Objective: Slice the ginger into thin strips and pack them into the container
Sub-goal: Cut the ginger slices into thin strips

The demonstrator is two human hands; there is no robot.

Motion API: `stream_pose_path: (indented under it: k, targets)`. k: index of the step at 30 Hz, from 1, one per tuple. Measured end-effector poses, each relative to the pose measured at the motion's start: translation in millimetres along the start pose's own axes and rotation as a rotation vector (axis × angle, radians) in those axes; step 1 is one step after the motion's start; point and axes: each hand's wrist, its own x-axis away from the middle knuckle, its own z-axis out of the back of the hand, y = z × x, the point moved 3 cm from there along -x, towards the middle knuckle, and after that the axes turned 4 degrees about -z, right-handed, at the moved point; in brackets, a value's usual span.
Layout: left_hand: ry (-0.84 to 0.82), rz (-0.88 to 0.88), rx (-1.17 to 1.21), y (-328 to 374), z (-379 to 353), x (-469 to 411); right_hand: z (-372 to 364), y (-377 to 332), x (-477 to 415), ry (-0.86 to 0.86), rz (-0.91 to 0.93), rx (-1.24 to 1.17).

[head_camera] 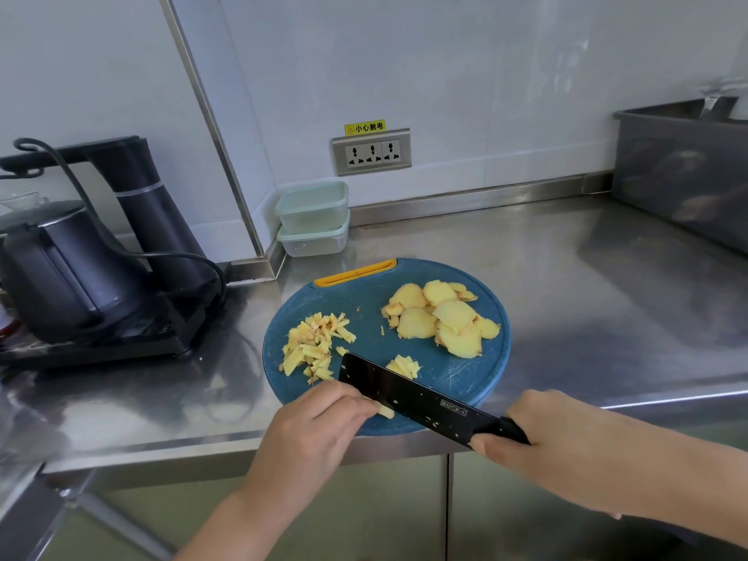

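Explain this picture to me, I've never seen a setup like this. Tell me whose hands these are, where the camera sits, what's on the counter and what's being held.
There is no machine here: a person works with bare hands, and the picture comes from a camera worn on their head, looking down. The right hand grips a black knife by its handle, blade low over a round blue cutting board. The left hand pinches a small ginger piece beside the blade. On the board lie flat ginger slices at the right, a pile of cut strips at the left and a smaller pile behind the blade. The board sits on a steel counter. Two stacked lidded containers wait by the wall, and a black kettle stands at the left.
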Motion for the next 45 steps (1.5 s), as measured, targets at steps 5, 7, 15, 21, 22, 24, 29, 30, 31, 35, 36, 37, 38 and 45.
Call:
stream_pose_path:
  k: [5,7,15,21,22,24,29,30,31,35,36,37,38,45]
  targets:
    - [0.031,-0.027,-0.020,3,0,-1,5,-5,2,0.017,-0.011,0.046]
    - [0.035,-0.026,-0.025,2,0,0,5,-7,-1,0.042,-0.002,0.089]
    - [0.072,-0.003,-0.031,3,-1,1,3,-10,-12,0.017,0.075,0.075]
    - [0.043,0.019,-0.027,0,-1,1,5,-9,-16,-0.075,0.052,0.010]
    - [0.048,0.032,-0.009,0,-1,0,5,-8,-16,-0.081,0.059,0.002]
    - [0.047,0.051,0.021,0,0,-1,3,-7,-17,-0.084,0.067,-0.005]
    - [0.001,0.073,0.042,-2,1,1,3,-5,-16,-0.082,0.061,0.006]
    - [-0.004,0.074,0.037,-2,0,2,3,-5,-16,-0.072,0.057,0.010]
    - [-0.007,0.072,0.029,-3,0,3,1,-4,-16,-0.056,0.057,0.015]
    - [-0.007,0.048,0.009,-2,-2,9,-4,-4,-17,0.032,0.066,0.050]
    - [-0.004,0.044,0.012,-1,-2,10,-5,-4,-16,0.060,0.066,0.063]
    - [0.003,0.044,0.019,0,-2,12,-5,-5,-15,0.082,0.066,0.078]
    - [0.014,0.047,0.026,1,-2,13,-5,-7,-13,0.094,0.066,0.095]
    - [0.048,0.063,0.031,6,-4,13,2,-20,-11,0.050,0.092,0.165]
